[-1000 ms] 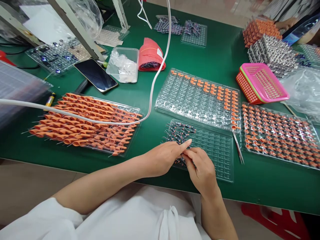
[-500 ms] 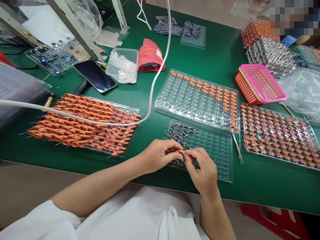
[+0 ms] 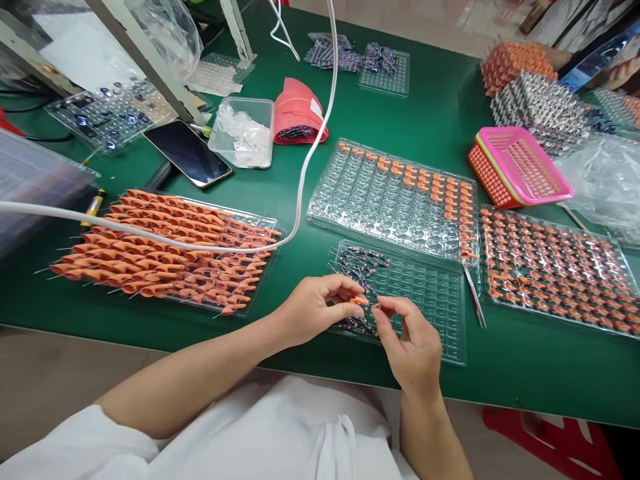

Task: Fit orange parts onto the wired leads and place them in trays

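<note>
The left hand (image 3: 320, 307) has thumb and forefinger closed on a small orange piece (image 3: 359, 301), leaving its right-hand end exposed, presumably so the other hand can get at it. The right hand (image 3: 415, 343) meets it there, fingertips drawn together just beside that end; something thin may be between them, but it is too small for me to make out, so I cannot tell what that grip has. Both hands are over a transparent tray (image 3: 440, 313) with dark, thin parts (image 3: 360, 262) heaped on its left side, probably kept close to the body for easy reach. Just beyond, a larger moulded tray (image 3: 370, 200) carries orange pieces along its far edge and right side, its hollows seemingly there to hold each in line. Off to the left, orange cones (image 3: 165, 253) overlap in rows, likely to save room. A slim metal tool (image 3: 475, 300) lies to the right, handy perhaps, while the phone (image 3: 189, 155) sits farther back on the green tabletop (image 3: 425, 107), maybe to leave elbow room
</note>
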Demonstrator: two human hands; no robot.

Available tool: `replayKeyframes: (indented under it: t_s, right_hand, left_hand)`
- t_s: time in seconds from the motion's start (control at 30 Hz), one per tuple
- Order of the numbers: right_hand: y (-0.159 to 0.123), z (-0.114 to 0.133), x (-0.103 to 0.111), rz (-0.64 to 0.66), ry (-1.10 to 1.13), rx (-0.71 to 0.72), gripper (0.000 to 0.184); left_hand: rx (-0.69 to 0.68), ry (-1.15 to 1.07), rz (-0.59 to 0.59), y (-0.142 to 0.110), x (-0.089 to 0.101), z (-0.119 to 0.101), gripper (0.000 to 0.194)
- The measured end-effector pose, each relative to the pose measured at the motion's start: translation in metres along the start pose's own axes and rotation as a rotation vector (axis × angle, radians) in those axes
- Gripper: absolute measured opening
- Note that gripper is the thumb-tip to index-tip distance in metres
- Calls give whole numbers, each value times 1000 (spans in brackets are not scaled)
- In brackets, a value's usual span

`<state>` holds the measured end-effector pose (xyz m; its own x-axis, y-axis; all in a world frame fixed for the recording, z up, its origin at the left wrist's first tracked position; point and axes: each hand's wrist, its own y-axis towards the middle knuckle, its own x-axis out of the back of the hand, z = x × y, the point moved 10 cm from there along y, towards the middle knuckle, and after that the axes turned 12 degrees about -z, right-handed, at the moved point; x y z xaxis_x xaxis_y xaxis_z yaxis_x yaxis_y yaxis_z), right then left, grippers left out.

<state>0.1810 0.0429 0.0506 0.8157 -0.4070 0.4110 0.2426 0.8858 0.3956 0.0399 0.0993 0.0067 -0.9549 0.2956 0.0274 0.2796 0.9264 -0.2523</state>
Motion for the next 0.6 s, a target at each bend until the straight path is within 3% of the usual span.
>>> replayKeyframes:
  t_s: [0.27, 0.6]
  right_hand:
    - [1, 5, 3, -18, 32, 44, 22]
    - [1, 11, -2, 18, 47, 85, 24]
  left_hand:
    - [-137, 115, -48, -1, 4, -18, 9]
    - [-256, 160, -52, -3, 2, -21, 11]
